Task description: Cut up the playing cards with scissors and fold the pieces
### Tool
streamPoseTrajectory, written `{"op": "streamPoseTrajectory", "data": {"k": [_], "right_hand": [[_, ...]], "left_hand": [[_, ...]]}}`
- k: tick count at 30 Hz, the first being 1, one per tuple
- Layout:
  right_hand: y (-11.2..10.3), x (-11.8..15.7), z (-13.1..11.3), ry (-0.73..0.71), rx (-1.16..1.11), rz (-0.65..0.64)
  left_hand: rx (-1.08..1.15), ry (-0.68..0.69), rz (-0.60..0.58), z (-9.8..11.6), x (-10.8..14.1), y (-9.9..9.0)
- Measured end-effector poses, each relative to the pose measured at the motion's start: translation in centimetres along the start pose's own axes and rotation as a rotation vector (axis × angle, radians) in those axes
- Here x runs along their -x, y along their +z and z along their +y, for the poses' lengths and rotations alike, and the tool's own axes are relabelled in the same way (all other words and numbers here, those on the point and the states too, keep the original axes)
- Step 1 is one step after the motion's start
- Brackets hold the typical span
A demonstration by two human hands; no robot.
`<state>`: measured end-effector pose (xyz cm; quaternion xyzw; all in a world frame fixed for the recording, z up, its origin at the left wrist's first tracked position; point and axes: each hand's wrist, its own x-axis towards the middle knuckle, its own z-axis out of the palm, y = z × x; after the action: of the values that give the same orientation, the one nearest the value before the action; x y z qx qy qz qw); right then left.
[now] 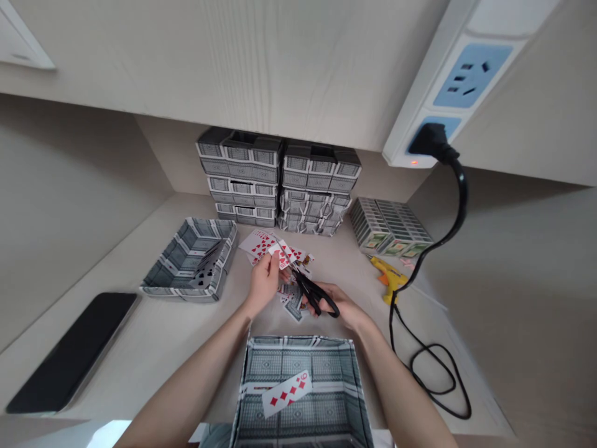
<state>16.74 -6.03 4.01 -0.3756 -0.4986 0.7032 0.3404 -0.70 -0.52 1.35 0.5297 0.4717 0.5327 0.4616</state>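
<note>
My left hand (264, 281) pinches a red-suited playing card (281, 252) above the middle of the table. In my right hand (336, 303) are black-handled scissors (313, 292), their blades reaching toward that card; I cannot tell whether they touch it. Beneath and around both hands lie loose playing cards (257, 241), some face up in red and some showing backs. Close to my body is a box made of playing cards (310, 353), and a cut nine of diamonds (286, 394) lies inside it.
An open card box (153, 287) at left holds some cards. A dark tablet-like slab (74, 351) lies nearer. Stacked card boxes (247, 168) stand at the back, card decks (389, 225) at right. A yellow glue gun (390, 278) and a looping black cable (459, 211) occupy the right side.
</note>
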Motion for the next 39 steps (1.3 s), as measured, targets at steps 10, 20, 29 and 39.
{"op": "streamPoseTrajectory", "data": {"k": [10, 20, 29, 39], "right_hand": [[0.37, 0.0, -0.45, 0.005, 0.011, 0.013], [0.25, 0.01, -0.46, -0.001, 0.024, -0.006], [-0.03, -0.1, 0.22, -0.02, 0.003, -0.015], [0.02, -0.06, 0.32, -0.032, 0.002, -0.036]], "left_hand": [[-0.029, 0.001, 0.005, 0.08, 0.13, 0.1], [-0.013, 0.008, 0.004, 0.16, 0.16, 0.2], [-0.046, 0.022, 0.018, -0.21, 0.18, 0.27], [-0.154, 0.038, 0.07, -0.4, 0.29, 0.24]]}}
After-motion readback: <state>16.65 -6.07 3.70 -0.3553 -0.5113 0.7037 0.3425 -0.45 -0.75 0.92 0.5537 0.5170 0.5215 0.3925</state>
